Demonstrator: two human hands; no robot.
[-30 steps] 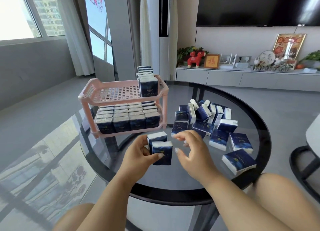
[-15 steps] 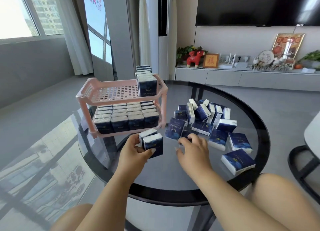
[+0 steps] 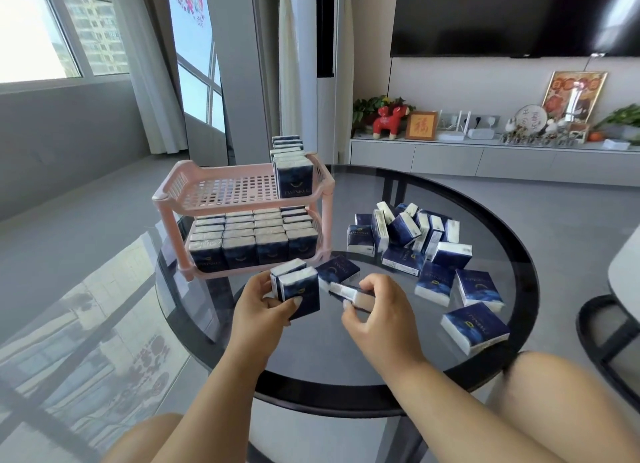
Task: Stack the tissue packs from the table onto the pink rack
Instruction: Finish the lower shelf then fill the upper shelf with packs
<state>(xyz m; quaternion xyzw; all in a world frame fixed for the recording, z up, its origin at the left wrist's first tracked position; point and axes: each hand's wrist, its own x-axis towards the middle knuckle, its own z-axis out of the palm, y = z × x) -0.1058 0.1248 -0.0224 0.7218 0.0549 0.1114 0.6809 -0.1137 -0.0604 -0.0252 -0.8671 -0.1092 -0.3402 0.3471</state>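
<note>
The pink two-tier rack (image 3: 180, 188) stands at the table's far left. Its lower shelf is filled with blue-and-white tissue packs; one row of packs (image 3: 292, 171) stands along the right side of the upper shelf. My left hand (image 3: 258, 310) grips two packs (image 3: 296, 289) held side by side just in front of the rack. My right hand (image 3: 375, 310) pinches a third pack (image 3: 349, 293) lifted edge-on beside them. Another pack (image 3: 337, 269) lies flat just behind my hands. A loose pile of packs (image 3: 408, 234) covers the table's right half.
The round dark glass table (image 3: 346, 358) has a black rim. A dark chair frame (image 3: 609, 327) stands at the right. My knees show below the table edge. A TV cabinet with ornaments (image 3: 485, 157) lines the far wall.
My right hand has picked a pack off the table and drawn it towards the two packs in my left hand, which stayed close in front of the rack.
</note>
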